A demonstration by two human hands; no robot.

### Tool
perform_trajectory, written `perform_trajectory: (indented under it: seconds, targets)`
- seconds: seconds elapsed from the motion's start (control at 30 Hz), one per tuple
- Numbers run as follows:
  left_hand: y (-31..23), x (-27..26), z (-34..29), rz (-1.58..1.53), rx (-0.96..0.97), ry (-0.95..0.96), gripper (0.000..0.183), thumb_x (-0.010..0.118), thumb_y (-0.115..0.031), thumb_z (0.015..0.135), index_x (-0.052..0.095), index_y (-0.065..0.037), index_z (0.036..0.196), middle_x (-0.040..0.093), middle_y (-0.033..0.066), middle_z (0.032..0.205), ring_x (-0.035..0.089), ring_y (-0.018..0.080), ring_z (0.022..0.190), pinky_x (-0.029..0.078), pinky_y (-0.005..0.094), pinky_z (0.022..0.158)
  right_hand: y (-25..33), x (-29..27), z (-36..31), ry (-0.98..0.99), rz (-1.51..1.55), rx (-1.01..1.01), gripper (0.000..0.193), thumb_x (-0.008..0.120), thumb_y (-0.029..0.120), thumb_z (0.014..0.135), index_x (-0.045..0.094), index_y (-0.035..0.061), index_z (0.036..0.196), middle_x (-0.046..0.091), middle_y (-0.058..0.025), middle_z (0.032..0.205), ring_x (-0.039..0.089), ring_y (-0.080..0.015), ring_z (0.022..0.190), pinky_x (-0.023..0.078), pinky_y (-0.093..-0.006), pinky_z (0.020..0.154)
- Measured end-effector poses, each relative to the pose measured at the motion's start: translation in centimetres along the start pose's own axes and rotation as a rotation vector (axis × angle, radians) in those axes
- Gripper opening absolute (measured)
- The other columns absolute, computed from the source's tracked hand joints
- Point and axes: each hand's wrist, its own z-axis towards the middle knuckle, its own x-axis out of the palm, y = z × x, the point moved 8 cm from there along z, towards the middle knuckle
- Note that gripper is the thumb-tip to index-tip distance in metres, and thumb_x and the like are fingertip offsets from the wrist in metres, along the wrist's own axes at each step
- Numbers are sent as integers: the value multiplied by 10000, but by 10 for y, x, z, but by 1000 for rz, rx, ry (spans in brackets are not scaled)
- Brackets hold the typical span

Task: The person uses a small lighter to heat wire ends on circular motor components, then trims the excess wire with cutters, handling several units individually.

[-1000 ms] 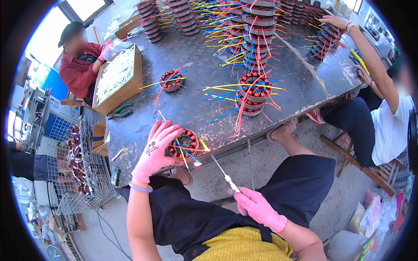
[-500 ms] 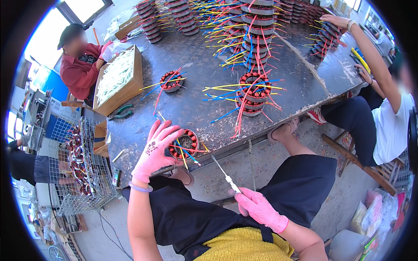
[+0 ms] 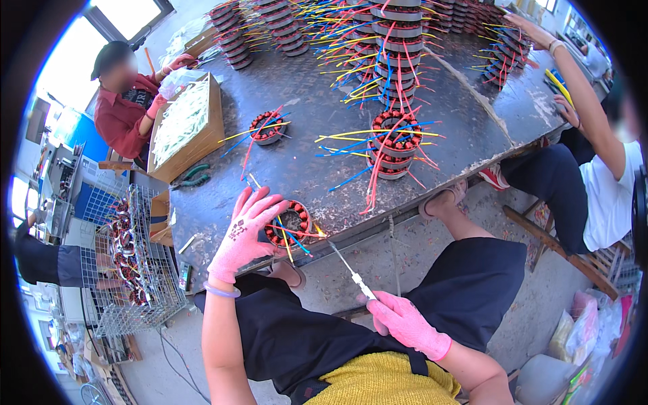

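At the table's near edge stands a wire-wound motor stator (image 3: 302,212), a ring of red-orange coils with blue, yellow and red leads. My left hand (image 3: 244,233), in a pink glove, steadies it from the left, thumb low and fingers at its upper side. A pale thin tip (image 3: 253,180) shows just past those fingers. In its pink glove, my right hand (image 3: 406,324) is closed round a soldering iron (image 3: 361,283) with a white collar and thin metal rod. The rod's tip points at the stator's right side, apart from it, near a small bright orange-yellow spot (image 3: 319,231).
Another stator (image 3: 268,128) lies beyond, with a short stack (image 3: 391,148) to its right and tall stacks (image 3: 398,61) behind. Green-handled pliers (image 3: 192,175) lie beside a cardboard box (image 3: 182,128) of pale strips. A wire basket (image 3: 128,270) stands left. Co-workers sit on both sides.
The orange-yellow spot beside the stator looks brighter. My hands have barely moved. The co-worker at the left has raised a gloved hand; the one at the right has shifted an arm slightly.
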Motion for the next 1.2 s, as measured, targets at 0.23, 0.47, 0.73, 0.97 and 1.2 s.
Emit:
perform_trajectory:
  seconds: [0.23, 0.47, 0.73, 0.97, 1.2]
  targets:
    - [2, 1, -2, 8, 10, -1, 972, 879, -246, 481, 573, -131, 1396, 522, 57, 1458, 335, 307, 1467, 160, 508, 1248, 11, 2, -5, -5, 15, 14, 367, 472, 268, 1066, 591, 8, 1296, 475, 30, 658, 445, -54, 587, 374, -241, 553]
    - [-1, 0, 0, 30, 16, -4, 924, 883, -252, 540, 565, -153, 1403, 528, 65, 1441, 364, 312, 1447, 197, 508, 1235, 5, 2, -3, -11, 52, 22, 354, 474, 249, 1066, 595, 14, 1301, 472, 36, 662, 445, -49, 588, 369, -236, 552]
    - [2, 2, -1, 14, 4, 9, 972, 874, -235, 490, 566, -141, 1407, 512, 59, 1469, 324, 313, 1472, 168, 501, 1245, 2, -1, -2, 5, 15, -5, 373, 460, 281, 1068, 596, 19, 1296, 494, 19, 656, 460, -65, 594, 393, -254, 571]
    - [1, 1, -1, 9, 0, 11, 965, 863, -201, 500, 561, -141, 1414, 513, 60, 1470, 333, 314, 1468, 172, 504, 1244, 7, 1, -1, 5, -29, 10, 371, 462, 285, 1067, 596, 17, 1287, 496, 13, 653, 463, -71, 592, 398, -261, 571]
    - [2, 1, -1, 11, 15, 11, 963, 862, -215, 510, 558, -139, 1420, 514, 61, 1470, 332, 311, 1469, 171, 504, 1245, 4, 0, -1, -3, 2, 5, 371, 468, 282, 1067, 591, 21, 1300, 500, 16, 653, 466, -66, 583, 393, -256, 559]
